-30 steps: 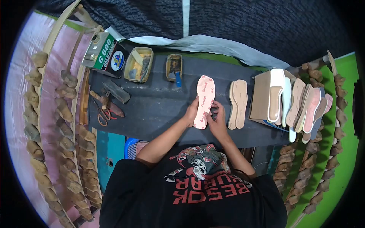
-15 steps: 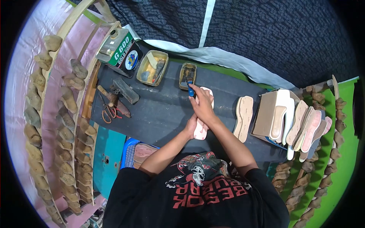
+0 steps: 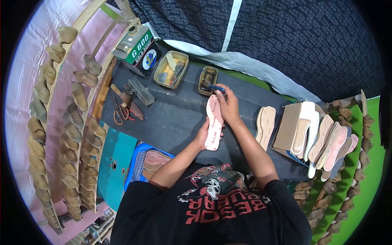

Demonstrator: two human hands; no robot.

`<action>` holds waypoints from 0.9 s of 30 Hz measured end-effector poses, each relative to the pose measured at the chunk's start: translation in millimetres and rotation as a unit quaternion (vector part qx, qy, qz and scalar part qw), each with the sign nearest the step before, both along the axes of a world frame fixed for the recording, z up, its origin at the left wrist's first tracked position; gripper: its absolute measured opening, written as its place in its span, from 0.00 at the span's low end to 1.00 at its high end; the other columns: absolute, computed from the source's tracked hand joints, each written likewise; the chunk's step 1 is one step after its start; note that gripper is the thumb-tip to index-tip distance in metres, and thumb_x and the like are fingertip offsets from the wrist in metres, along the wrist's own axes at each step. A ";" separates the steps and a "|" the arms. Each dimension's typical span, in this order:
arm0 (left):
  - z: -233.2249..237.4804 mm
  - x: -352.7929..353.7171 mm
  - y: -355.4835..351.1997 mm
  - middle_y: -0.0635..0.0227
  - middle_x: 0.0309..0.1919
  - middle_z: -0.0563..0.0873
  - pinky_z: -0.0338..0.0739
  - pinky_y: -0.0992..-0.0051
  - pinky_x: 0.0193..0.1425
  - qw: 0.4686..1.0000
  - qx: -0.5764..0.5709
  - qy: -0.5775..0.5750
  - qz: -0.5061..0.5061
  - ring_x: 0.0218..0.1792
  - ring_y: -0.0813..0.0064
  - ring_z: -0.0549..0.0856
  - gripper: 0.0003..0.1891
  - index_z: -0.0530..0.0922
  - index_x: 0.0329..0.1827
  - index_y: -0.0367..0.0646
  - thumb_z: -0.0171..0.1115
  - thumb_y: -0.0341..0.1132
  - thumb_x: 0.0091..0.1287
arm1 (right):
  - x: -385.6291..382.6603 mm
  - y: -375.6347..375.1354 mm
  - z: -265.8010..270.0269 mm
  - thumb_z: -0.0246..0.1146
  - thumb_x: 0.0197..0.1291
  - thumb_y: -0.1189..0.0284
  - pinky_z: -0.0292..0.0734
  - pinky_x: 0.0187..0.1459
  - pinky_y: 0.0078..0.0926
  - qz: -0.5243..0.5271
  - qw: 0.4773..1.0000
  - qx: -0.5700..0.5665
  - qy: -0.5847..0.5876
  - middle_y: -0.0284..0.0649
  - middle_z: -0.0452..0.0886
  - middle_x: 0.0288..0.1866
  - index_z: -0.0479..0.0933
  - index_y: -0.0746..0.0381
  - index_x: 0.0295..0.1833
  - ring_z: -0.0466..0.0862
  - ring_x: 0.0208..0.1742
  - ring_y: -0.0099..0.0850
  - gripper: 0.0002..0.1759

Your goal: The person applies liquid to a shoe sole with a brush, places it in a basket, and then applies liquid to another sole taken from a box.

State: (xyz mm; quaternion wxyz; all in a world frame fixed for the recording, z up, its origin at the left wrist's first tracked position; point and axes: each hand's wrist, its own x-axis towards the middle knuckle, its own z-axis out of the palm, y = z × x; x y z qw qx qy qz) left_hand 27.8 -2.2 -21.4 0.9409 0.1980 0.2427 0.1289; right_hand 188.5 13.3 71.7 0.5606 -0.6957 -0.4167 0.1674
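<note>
My left hand (image 3: 203, 134) grips a pale insole (image 3: 213, 124) with red printed lettering, holding it at a slant above the dark tabletop, its far end close to a small tub. In my right hand (image 3: 229, 107), just right of the insole's upper end, is a blue-handled brush (image 3: 219, 88). The brush's tip reaches into the small tub (image 3: 201, 90), which has dark, shiny stuff inside; the bristles are hard to make out there. My right fingers close round the handle near the tub's front right corner.
Left lie scissors (image 3: 118, 115), a hammer (image 3: 122, 97) and a grey block (image 3: 141, 92). Behind them stand a G 600 can (image 3: 136, 51) and a larger tub (image 3: 186, 65). Insoles (image 3: 266, 124) and a box (image 3: 286, 126) sit right. A blue basket (image 3: 132, 165) is front left. Shoe lasts (image 3: 36, 130) line racks.
My right hand has swung off the insole to its right, and the brush handle has turned from pointing toward me to pointing right. More of the insole's printed face shows. The view has shifted slightly.
</note>
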 end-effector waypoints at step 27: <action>5.0 0.2 0.5 0.63 0.49 0.87 0.88 0.68 0.39 1.000 0.018 -0.005 0.012 0.36 0.68 0.88 0.36 0.75 0.70 0.45 0.35 0.66 0.82 | 33.0 -0.1 -5.7 0.63 0.77 0.71 0.83 0.42 0.23 -0.050 0.980 0.081 0.174 0.40 0.88 0.39 0.78 0.68 0.56 0.87 0.39 0.24 0.11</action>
